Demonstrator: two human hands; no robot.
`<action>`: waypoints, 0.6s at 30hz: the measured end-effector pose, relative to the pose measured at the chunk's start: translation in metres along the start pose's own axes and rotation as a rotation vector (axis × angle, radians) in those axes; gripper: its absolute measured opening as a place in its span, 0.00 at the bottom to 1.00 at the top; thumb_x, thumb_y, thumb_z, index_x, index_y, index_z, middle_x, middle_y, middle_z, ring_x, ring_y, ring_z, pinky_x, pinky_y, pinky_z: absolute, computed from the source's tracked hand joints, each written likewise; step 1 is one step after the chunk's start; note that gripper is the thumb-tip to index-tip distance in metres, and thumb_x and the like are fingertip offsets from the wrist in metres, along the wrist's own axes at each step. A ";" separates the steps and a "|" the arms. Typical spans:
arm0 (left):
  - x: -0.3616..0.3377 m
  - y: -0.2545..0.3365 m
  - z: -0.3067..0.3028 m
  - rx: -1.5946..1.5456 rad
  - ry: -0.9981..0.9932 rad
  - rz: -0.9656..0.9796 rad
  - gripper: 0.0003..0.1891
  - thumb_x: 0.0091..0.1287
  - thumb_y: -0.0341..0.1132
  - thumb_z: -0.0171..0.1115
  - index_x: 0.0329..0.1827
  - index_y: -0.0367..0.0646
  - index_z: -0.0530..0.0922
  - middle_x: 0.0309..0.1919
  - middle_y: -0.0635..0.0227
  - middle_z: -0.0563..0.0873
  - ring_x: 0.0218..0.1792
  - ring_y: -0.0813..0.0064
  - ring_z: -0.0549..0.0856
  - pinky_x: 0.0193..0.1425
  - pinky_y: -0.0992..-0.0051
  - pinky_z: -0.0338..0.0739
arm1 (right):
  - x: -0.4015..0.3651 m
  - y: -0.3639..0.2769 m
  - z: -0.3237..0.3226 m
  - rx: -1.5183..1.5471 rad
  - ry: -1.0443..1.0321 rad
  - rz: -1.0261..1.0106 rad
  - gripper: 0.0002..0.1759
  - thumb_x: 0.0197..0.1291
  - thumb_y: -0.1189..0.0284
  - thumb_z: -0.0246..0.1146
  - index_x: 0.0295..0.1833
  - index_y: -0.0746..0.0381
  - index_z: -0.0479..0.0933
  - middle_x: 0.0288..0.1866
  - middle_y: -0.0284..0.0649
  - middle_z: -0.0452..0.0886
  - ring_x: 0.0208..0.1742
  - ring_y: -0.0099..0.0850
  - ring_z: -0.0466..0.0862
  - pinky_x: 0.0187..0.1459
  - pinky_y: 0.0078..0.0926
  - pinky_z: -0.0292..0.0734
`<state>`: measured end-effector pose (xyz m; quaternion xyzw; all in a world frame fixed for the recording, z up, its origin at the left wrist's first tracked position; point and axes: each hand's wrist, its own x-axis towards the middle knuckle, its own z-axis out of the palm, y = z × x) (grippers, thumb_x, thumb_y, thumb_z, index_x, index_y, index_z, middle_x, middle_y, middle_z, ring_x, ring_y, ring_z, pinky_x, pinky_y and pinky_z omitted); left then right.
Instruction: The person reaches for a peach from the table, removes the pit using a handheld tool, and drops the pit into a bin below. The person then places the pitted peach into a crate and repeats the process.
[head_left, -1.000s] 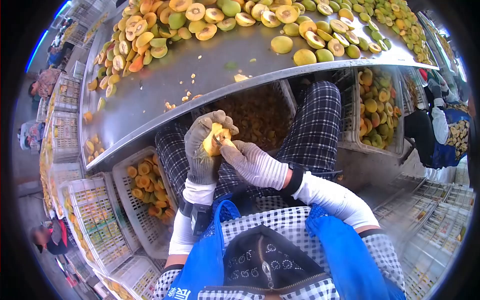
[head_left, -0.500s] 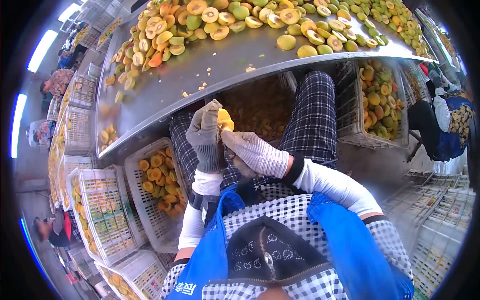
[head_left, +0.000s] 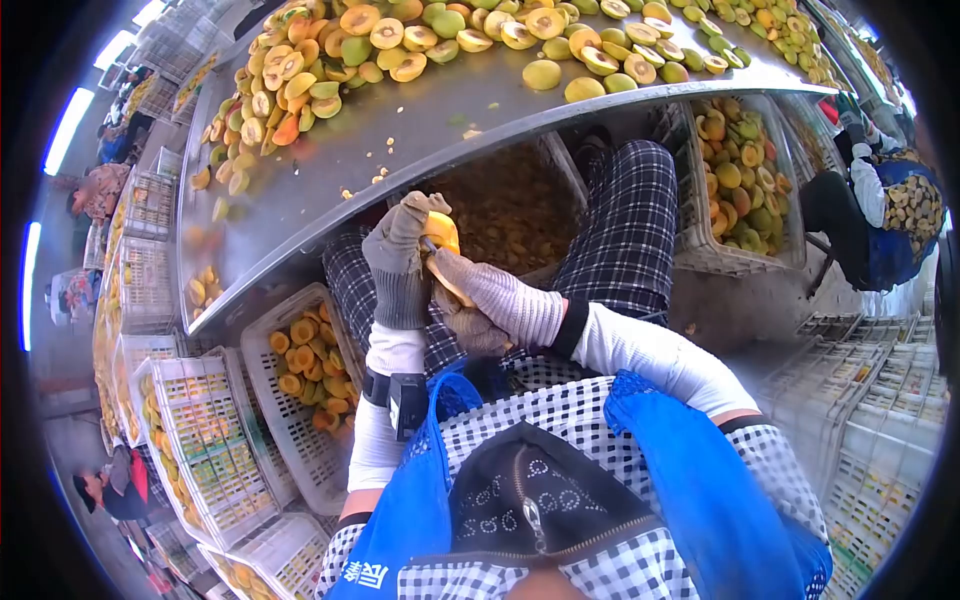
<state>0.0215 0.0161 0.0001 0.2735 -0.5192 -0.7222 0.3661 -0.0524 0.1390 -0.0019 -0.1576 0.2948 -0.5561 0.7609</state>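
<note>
My left hand [head_left: 398, 262], in a grey knitted glove, is closed around a yellow peach half [head_left: 442, 232] in front of my lap. My right hand [head_left: 500, 300], in a pale striped glove with greyed fingers, is closed right beside the fruit. A small dark tip shows between the right fingers and the peach, and a thin yellowish edge shows below them; what this hand grips is mostly hidden. Just beyond the hands runs the front edge of a metal table [head_left: 300, 190], where many cut peaches [head_left: 385, 35] with brown pits lie heaped at the far side.
Crates of fruit stand close by: one left of my legs [head_left: 265, 345], one to the right [head_left: 790, 235]. Below the table a bin [head_left: 575, 175] holds brownish scraps. Stacked white crates [head_left: 200, 430] line the left. Co-workers sit at both sides, one at right [head_left: 885, 215].
The view has shifted slightly, so the table and crates appear moved left and up. Both hands stay together at the peach half; the right fingers sit differently, with a thin yellowish edge now showing below.
</note>
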 end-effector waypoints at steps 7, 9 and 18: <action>0.010 -0.013 0.012 -0.108 0.111 -0.068 0.21 0.67 0.51 0.63 0.39 0.37 0.82 0.32 0.66 0.85 0.30 0.77 0.83 0.36 0.80 0.79 | 0.011 0.003 -0.018 -0.348 0.210 -0.123 0.27 0.72 0.49 0.48 0.39 0.64 0.75 0.26 0.30 0.73 0.27 0.19 0.71 0.30 0.17 0.69; 0.015 -0.015 0.016 -0.126 0.140 -0.076 0.22 0.67 0.52 0.62 0.40 0.37 0.81 0.32 0.65 0.85 0.30 0.76 0.84 0.35 0.80 0.80 | 0.018 0.007 -0.022 -0.373 0.227 -0.283 0.26 0.72 0.51 0.51 0.41 0.65 0.76 0.28 0.30 0.74 0.30 0.19 0.71 0.33 0.17 0.69; 0.022 -0.006 -0.013 -0.287 0.240 -0.078 0.29 0.70 0.61 0.48 0.42 0.39 0.76 0.26 0.57 0.83 0.18 0.73 0.79 0.19 0.80 0.76 | 0.013 0.003 -0.040 -0.361 0.155 -0.330 0.19 0.71 0.61 0.54 0.52 0.66 0.76 0.31 0.29 0.74 0.35 0.13 0.71 0.34 0.13 0.68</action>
